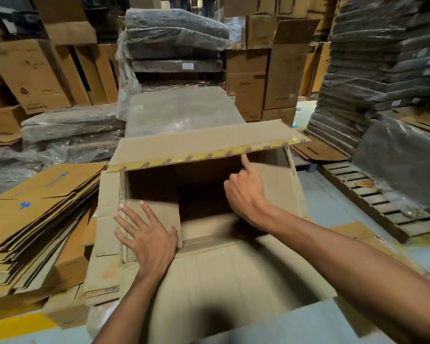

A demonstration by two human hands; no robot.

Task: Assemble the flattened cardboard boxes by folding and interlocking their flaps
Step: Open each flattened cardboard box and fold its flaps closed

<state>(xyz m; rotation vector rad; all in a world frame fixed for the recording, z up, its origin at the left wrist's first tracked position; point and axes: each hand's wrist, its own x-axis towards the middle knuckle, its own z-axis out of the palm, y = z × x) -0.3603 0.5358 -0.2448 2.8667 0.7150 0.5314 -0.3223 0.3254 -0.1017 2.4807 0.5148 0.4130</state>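
Note:
A brown cardboard box (233,274) stands in front of me with its opening facing up. My left hand (147,234) lies flat with spread fingers on the left inner flap (157,209), pressing it down into the opening. My right hand (243,189) reaches over the opening, its index finger pointing up and touching the underside of the far flap (204,142). That far flap has yellow tape along its edge and hangs over the opening. The right inner flap (278,180) leans inward behind my right hand. The near flap lies open toward me.
A stack of flattened cardboard boxes (35,219) lies on the floor at my left. Plastic-wrapped bundles (176,45) are piled behind the box. Upright cartons (268,78) stand at the back, a dark wrapped stack (382,65) and a wooden pallet (372,197) on the right.

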